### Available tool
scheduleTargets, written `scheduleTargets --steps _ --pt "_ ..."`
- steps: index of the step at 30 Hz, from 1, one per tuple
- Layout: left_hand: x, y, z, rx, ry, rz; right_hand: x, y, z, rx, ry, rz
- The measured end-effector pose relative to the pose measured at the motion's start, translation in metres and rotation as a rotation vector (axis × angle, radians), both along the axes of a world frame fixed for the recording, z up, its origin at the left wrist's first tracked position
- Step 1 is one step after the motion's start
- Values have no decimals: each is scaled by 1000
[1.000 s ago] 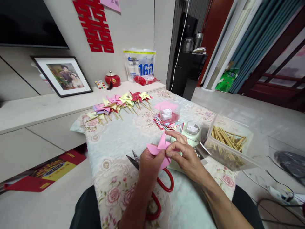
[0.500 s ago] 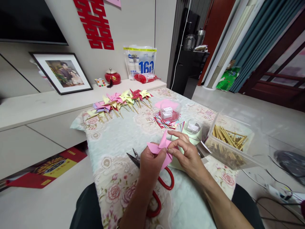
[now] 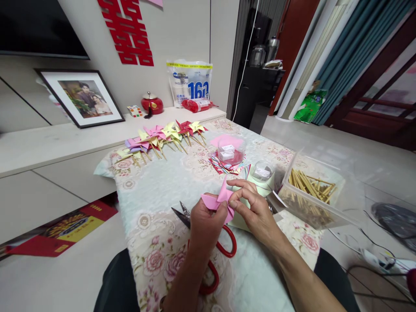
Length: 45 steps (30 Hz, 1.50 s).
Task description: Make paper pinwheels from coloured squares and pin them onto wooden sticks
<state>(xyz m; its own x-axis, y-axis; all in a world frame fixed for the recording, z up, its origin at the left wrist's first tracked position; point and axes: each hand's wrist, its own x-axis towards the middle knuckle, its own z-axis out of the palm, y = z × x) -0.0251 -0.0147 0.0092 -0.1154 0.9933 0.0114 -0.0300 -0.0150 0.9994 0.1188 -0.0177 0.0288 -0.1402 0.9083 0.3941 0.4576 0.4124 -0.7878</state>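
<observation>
A pink paper pinwheel (image 3: 224, 193), its corners folded toward the centre, is held up over the near part of the table. My left hand (image 3: 206, 219) grips it from the left, thumb pressed near its centre. My right hand (image 3: 248, 201) pinches its right side close to the middle; whether a small pin is between those fingers is hidden. Scissors with red handles (image 3: 231, 242) lie on the cloth under my left hand and wrist, blades pointing to the far left.
Finished pinwheels on sticks (image 3: 162, 136) lie at the back left. A clear bin of sticks (image 3: 305, 190) stands on the right. A round clear tub (image 3: 231, 149) sits on patterned paper, and a smaller clear tub (image 3: 262, 171) rests on pale green paper.
The view has shifted very slightly. My right hand's fingers have moved a little against the pink paper; my left hand keeps its grip.
</observation>
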Motion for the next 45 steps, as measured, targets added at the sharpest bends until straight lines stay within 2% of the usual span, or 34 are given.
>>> scheduleTargets --steps 15,24,30,45 --pt "1 1 -3 1 -7 -16 0 -1 2 -19 51 27" --pt "1 0 3 -9 -13 -13 -1 -1 1 -22 67 43" --pt "1 0 -1 -19 -10 -14 0 -2 2 -26 71 45" --pt "1 0 1 30 48 -2 -1 -2 0 -40 72 30"
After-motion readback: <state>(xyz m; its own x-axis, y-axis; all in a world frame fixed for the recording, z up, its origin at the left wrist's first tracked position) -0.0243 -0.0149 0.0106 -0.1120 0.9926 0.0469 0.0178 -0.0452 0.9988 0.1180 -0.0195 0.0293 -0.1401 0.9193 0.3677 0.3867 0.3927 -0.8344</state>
